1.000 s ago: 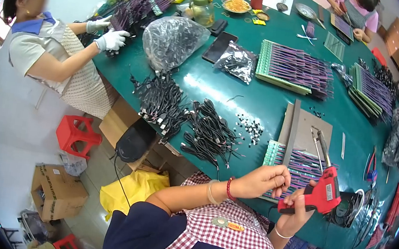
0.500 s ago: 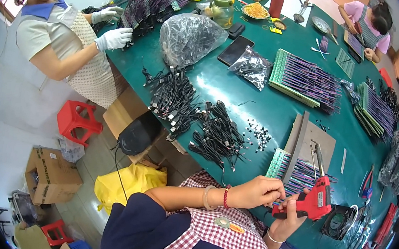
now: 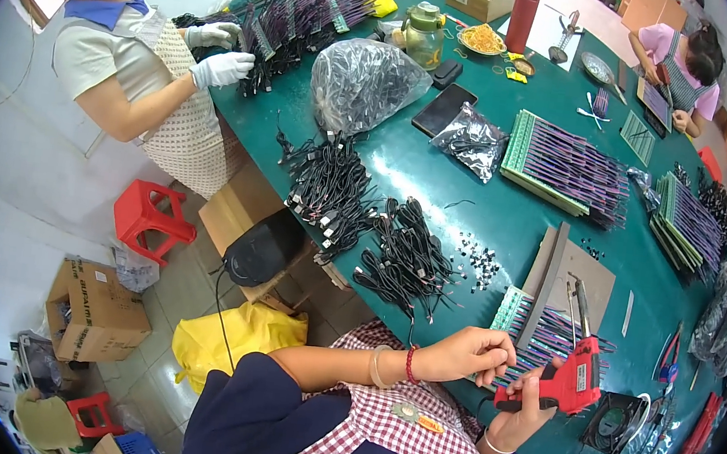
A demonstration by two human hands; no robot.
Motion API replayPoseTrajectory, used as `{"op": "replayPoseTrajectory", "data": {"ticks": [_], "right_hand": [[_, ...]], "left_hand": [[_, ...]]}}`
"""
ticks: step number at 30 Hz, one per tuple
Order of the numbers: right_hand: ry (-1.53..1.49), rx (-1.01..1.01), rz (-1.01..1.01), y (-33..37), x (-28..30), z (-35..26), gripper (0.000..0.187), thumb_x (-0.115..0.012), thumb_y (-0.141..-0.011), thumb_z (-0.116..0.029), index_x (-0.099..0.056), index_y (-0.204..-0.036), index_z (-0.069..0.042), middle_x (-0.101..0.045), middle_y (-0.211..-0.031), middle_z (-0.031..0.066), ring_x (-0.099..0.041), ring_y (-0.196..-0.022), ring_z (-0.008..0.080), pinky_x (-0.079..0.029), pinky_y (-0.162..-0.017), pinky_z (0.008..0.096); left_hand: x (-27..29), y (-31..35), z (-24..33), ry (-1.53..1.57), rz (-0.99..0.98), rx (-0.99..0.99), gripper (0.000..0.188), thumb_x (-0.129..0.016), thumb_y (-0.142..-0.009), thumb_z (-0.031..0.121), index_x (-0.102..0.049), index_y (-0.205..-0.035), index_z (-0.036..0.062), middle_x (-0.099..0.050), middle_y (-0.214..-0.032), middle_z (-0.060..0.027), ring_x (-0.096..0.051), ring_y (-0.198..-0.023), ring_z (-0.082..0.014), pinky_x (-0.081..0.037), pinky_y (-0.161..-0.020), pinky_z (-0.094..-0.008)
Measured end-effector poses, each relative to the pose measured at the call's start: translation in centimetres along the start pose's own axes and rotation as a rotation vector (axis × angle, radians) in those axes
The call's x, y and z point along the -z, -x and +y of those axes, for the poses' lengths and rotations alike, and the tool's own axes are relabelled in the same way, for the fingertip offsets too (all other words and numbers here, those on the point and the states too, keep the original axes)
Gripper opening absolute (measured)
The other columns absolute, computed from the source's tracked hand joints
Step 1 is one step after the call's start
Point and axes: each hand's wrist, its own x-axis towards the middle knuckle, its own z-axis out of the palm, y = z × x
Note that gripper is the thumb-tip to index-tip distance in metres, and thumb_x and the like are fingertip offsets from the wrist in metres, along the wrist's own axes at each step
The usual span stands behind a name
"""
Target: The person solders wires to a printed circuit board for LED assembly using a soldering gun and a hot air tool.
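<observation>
My right hand (image 3: 526,414) is wrapped around the handle of a red soldering gun (image 3: 578,377), whose metal tip and thin feed tube point away from me over the work. Close to its left, my left hand (image 3: 483,355) has its fingers curled together above the near edge of a green circuit board panel (image 3: 511,308). Whatever those fingers pinch is too small or hidden to name. Purple and black wires (image 3: 553,334) run from the panel to the right, and a grey metal bar (image 3: 545,288) lies across them on a brown board (image 3: 595,276).
Black cable bundles (image 3: 405,254) and small loose black parts (image 3: 478,262) lie left of the panel. Beyond are wired panels (image 3: 563,165) and a plastic bag (image 3: 362,83). A small fan (image 3: 614,424) sits at right. A gloved co-worker (image 3: 147,81) handles wires at far left; another person (image 3: 686,71) works at far right.
The view has shifted slightly, so the table and co-workers appear lower and farther right. My left hand has dropped slightly toward me; my right hand keeps hold of the soldering gun.
</observation>
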Motion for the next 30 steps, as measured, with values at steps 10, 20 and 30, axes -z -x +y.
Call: {"op": "replayPoseTrajectory", "data": {"ticks": [10,20,30], "right_hand": [[0.043,-0.083,-0.128,0.2,0.9,0.9,0.051,-0.056,-0.077,0.007,-0.038,-0.124,0.001,-0.054,-0.090,0.0078,-0.052,-0.073,0.0127,-0.044,-0.063,0.0222],[0.159,-0.025,-0.182,0.6,3.0,0.7,0.048,-0.059,-0.079,0.006,-0.040,-0.123,0.002,-0.054,-0.105,0.0108,-0.057,-0.089,0.0170,-0.047,-0.078,0.0280],[0.201,0.014,-0.010,1.0,2.9,1.4,0.048,-0.057,-0.077,0.008,-0.041,-0.123,0.002,-0.055,-0.095,0.0062,-0.053,-0.079,0.0124,-0.046,-0.067,0.0237]], "left_hand": [[-0.4,-0.4,0.2,-0.367,0.032,-0.227,0.029,-0.064,-0.085,0.021,-0.042,-0.092,0.0028,-0.056,-0.072,-0.0038,-0.053,-0.060,-0.0111,-0.042,-0.052,-0.0248],[-0.8,-0.5,2.7,-0.897,-0.197,-0.648,0.020,-0.063,-0.075,0.010,-0.051,-0.086,-0.0003,-0.053,-0.074,-0.0107,-0.056,-0.067,-0.0284,-0.047,-0.060,-0.0356],[-1.1,-0.3,1.1,-0.721,-0.145,-0.285,0.023,-0.060,-0.080,0.013,-0.051,-0.098,0.0007,-0.059,-0.079,-0.0133,-0.061,-0.069,-0.0271,-0.049,-0.061,-0.0349]]}}
